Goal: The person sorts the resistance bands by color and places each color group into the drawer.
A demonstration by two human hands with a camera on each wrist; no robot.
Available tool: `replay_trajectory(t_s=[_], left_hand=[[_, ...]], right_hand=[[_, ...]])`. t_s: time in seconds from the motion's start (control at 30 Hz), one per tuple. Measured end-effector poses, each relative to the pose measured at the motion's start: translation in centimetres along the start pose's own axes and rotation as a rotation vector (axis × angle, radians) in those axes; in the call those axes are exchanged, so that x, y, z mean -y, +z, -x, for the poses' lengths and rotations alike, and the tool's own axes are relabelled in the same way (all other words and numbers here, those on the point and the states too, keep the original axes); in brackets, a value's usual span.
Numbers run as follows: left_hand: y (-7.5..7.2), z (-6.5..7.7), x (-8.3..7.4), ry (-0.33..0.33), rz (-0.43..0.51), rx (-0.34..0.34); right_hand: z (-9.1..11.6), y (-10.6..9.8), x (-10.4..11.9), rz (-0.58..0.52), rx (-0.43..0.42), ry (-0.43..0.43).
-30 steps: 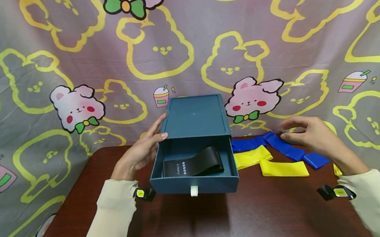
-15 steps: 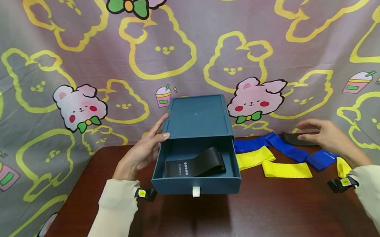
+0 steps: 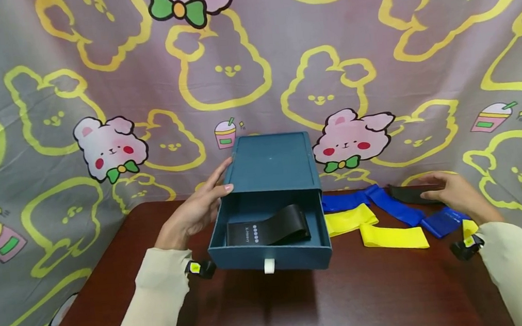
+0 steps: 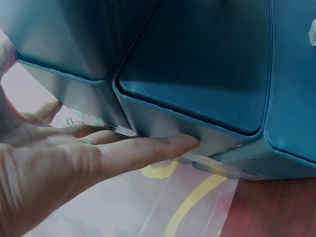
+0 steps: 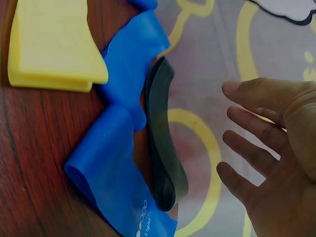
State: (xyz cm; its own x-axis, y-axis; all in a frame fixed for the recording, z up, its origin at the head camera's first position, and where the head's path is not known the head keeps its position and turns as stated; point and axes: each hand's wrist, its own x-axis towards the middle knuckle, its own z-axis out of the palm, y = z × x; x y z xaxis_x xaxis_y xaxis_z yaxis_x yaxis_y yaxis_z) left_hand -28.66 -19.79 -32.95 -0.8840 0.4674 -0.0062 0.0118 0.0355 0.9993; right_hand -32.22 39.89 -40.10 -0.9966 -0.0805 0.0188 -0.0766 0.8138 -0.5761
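Dark band (image 5: 159,133) — right hand (image 5: 286,182) near, fingers spread.

Dark band (image 3: 407,194) partly behind right hand (image 3: 463,195) in head view, sleeves (image 3: 148,297) cut off below

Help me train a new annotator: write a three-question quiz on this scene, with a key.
1. What color is the band inside the open drawer?
2. True or false: the right hand is gripping a yellow band.
3. What does the left hand touch?
A) the box
B) a blue band
C) the drawer's white pull

Key: 1. Black. 2. False; it holds nothing. 3. A.
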Motion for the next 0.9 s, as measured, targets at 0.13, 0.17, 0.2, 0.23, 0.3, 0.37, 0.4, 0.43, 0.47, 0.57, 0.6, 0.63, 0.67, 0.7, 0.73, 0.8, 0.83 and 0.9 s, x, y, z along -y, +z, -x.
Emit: replay_trajectory(t_s=[0.13, 0.17, 0.2, 0.23, 0.3, 0.37, 0.4, 0.43, 0.47, 0.57, 0.6, 0.63, 0.67, 0.7, 0.73, 0.8, 0.83, 0.9], left_hand=[[-0.1, 0.1, 0.2, 0.007, -0.004, -0.006], [-0.1, 0.1, 0.2, 0.008, -0.007, -0.008], [0.0, 0.2, 0.2, 0.007, -0.007, -0.012], [0.0, 0.1, 0.2, 0.007, -0.007, -0.017], [0.1, 0.1, 0.2, 0.009, -0.010, -0.020], [0.1, 0.2, 0.2, 0.012, -0.011, -0.019], [0.0, 0.2, 0.2, 0.014, -0.010, -0.018], [0.0, 0.2, 0.1, 0.017, -0.012, -0.017], [0.0, 0.2, 0.1, 0.019, -0.012, -0.015], [-0.1, 0.1, 0.1, 0.028, -0.023, -0.015], [-0.1, 0.1, 0.1, 0.028, -0.025, -0.016], [-0.1, 0.0, 0.1, 0.030, -0.027, -0.015], [0.0, -0.1, 0.1, 0.030, -0.029, -0.015], [0.0, -0.1, 0.1, 0.030, -0.030, -0.014], [0.0, -0.1, 0.1, 0.031, -0.029, -0.011], [0.1, -0.2, 0.1, 0.028, -0.025, -0.006], [0.1, -0.1, 0.1, 0.026, -0.023, -0.005], [0.1, 0.0, 0.2, 0.020, -0.020, -0.008]], right_hand=[[-0.8, 0.0, -0.6, 0.001, 0.025, -0.016], [-1.0, 0.0, -0.8, 0.000, 0.029, -0.017], [-1.1, 0.0, -1.0, 0.002, 0.031, -0.019], [-1.3, -0.1, -1.2, 0.005, 0.031, -0.016], [-1.6, -0.1, -1.5, -0.001, 0.036, -0.019], [-1.8, -0.1, -1.9, -0.009, 0.036, -0.025], [-1.9, 0.0, -2.2, -0.008, 0.037, -0.033], [-2.0, 0.0, -2.4, -0.002, 0.035, -0.029], [-2.1, 0.0, -2.7, 0.005, 0.033, -0.028], [-2.2, 0.2, -3.5, 0.033, 0.023, -0.007], [-2.2, 0.3, -3.9, 0.040, 0.021, 0.003], [-2.2, 0.3, -4.2, 0.046, 0.015, 0.013], [-2.2, 0.4, -4.6, 0.046, 0.014, 0.009], [-2.1, 0.4, -4.8, 0.045, 0.016, 0.008], [-2.1, 0.5, -5.1, 0.047, 0.016, 0.003], [-2.0, 0.6, -5.4, 0.056, 0.016, -0.002], [-1.9, 0.6, -5.5, 0.056, 0.020, 0.001], [-1.9, 0.7, -5.6, 0.058, 0.026, 0.021]])
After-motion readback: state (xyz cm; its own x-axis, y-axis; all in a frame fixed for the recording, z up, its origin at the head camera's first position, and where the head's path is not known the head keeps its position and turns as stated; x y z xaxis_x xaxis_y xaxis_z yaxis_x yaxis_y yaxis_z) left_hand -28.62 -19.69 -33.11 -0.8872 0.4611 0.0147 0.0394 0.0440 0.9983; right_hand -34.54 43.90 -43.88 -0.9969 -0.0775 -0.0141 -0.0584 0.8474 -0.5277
